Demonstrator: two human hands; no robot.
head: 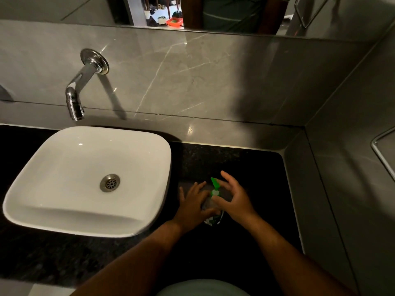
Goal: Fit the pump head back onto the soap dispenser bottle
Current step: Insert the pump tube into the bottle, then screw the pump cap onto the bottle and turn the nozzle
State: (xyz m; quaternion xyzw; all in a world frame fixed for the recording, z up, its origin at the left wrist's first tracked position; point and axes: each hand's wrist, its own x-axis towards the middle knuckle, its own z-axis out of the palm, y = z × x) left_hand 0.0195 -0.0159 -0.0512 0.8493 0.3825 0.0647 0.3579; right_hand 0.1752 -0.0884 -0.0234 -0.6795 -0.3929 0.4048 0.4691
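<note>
The soap dispenser bottle (213, 220) stands on the black counter to the right of the sink. It is clear, with a green and white label. Its green pump head (214, 184) sits on top of the neck, with the nozzle pointing away from me. My left hand (192, 202) wraps the bottle's left side, thumb across its front. My right hand (234, 199) curves around the pump head from the right, thumb at the white collar and fingers spread above the nozzle. Both hands hide most of the bottle's body.
A white square basin (64, 201) sits on the black granite counter (245, 167), with a chrome wall tap (74, 99) above it. Grey tiled walls close off the back and right side. A mirror runs along the top, and a metal rail (380, 150) hangs on the right wall.
</note>
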